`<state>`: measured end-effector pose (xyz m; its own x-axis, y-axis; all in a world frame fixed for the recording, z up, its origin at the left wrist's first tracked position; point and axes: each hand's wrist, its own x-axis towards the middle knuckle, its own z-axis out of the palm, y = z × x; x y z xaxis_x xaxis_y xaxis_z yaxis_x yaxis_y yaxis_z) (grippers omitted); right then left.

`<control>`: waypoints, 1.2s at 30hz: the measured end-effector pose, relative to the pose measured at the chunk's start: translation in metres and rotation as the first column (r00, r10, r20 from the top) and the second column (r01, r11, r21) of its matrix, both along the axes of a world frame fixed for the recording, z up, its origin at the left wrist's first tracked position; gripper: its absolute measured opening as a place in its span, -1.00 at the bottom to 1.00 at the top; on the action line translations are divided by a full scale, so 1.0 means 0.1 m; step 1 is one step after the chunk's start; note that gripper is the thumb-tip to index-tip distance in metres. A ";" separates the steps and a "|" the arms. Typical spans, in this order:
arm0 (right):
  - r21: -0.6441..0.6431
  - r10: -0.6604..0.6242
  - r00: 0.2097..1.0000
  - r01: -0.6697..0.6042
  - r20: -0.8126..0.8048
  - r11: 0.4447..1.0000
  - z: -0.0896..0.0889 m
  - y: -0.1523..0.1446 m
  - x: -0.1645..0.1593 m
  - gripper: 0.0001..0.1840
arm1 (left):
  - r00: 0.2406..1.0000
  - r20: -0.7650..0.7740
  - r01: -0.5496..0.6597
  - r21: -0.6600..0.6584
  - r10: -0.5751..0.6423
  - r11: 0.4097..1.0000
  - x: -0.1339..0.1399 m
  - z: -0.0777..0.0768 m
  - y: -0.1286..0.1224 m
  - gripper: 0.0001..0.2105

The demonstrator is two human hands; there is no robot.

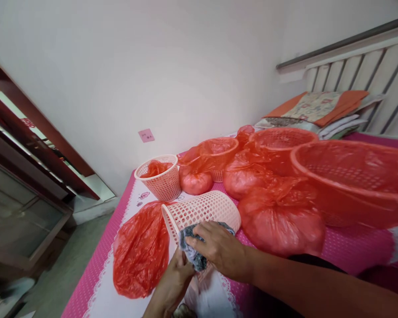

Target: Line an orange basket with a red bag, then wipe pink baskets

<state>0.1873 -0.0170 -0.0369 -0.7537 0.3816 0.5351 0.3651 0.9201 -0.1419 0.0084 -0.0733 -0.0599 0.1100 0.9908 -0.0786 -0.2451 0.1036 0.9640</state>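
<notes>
A pale pink perforated plastic basket [202, 207] lies on its side on the bed, its mouth facing left. My right hand [214, 247] presses a bunched grey-blue cloth [192, 254] against the basket's near side, fingers curled over it. At the near part of the rim, my left hand [179, 269] grips the basket; some of its fingers are hidden behind the rim and the cloth. A crumpled red plastic bag [141, 254] lies just left of the basket's mouth. To its right sits a filled red plastic bag [281, 225], close to my right forearm.
Behind stand an upright pale basket [162, 181] holding red plastic and several bag-covered baskets, including a large one [354, 176] at right. More filled bags [195, 181] sit between them. Folded bedding [318, 108] is stacked by the headboard. The bed's edge [96, 256] drops off at left.
</notes>
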 end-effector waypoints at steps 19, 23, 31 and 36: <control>-0.145 -0.316 0.945 0.325 0.080 0.935 0.13 0.36 -0.11 -0.68 | 0.990 0.062 0.126 -0.030 -0.124 0.992 -0.03 -0.12 -0.11 -0.20; -0.192 -0.436 0.893 0.450 0.111 0.872 0.07 0.64 0.05 -0.67 | 0.995 0.039 0.092 -0.046 -0.090 0.995 -0.03 -0.07 -0.07 -0.21; -0.458 -0.651 0.734 0.655 0.194 0.602 -0.06 1.10 0.54 -0.71 | 0.997 0.045 0.064 -0.101 -0.060 0.993 -0.03 0.02 -0.03 -0.28; -0.555 -0.690 0.699 0.654 0.185 0.514 -0.19 1.23 0.74 -0.76 | 0.998 0.063 0.029 -0.093 -0.024 0.995 -0.07 0.00 -0.02 -0.32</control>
